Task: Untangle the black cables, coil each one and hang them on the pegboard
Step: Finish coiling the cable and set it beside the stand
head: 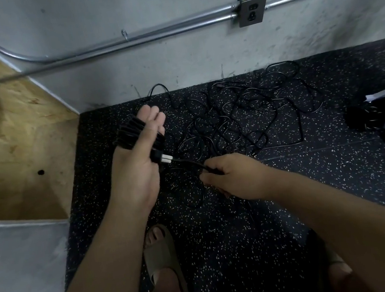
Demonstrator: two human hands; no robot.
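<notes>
Above speckled floor (245, 236), left hand (136, 166) points straight fingers through cable coils (128, 135); right hand (233, 177) pinches loose strand (186, 162).

One black cable (130, 135) is wound in tight loops around the straight fingers of the left hand (136, 169). Its plug (161, 159), with pale prongs, lies at the palm. Its free length runs into the right hand (228, 175), which pinches it. The remaining cables (238, 116) lie tangled on the speckled floor (245, 236).

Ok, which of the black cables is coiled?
The black cable wound round the left hand, its trailing length pinched by the right hand; the others lie in a loose tangle on the speckled floor.
</notes>
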